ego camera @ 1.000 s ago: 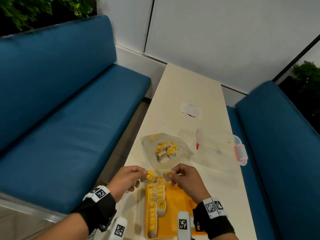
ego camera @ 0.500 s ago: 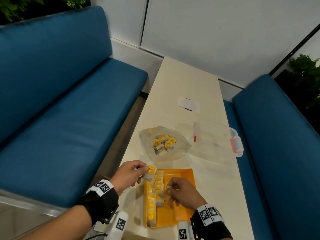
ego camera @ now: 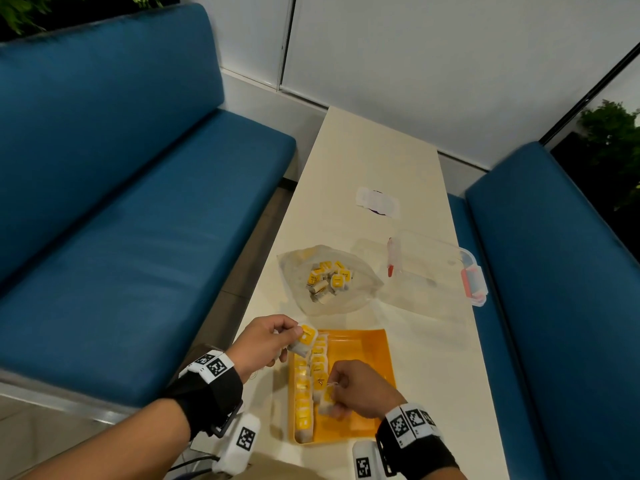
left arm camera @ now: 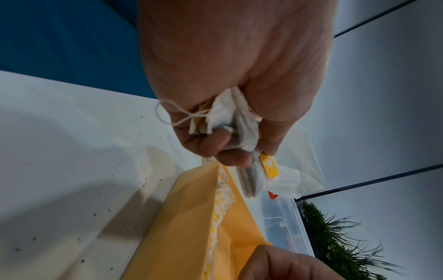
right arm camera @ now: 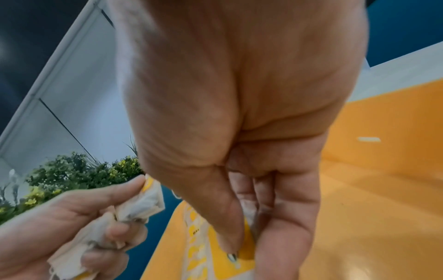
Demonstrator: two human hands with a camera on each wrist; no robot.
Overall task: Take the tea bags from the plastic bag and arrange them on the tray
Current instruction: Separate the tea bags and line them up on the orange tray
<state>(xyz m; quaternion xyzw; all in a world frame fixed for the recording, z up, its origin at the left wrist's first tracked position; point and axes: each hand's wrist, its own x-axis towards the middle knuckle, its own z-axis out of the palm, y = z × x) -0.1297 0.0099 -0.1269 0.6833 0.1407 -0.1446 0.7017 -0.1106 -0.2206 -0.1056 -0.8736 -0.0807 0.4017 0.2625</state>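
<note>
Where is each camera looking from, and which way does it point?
Head: on the person's head, facing forward and down at the cream table; both forearms show.
Left wrist: looks along the left hand, which grips a bunch of white tea bags with yellow tags.
Right wrist: looks along the right hand at one tea bag it pinches.
All three share the orange plastic tray.

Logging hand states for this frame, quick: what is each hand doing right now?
Left hand: closed, holding a bunch of tea bags above the tray's left edge.
Right hand: closed, fingers pinching one tea bag inside the tray.
</note>
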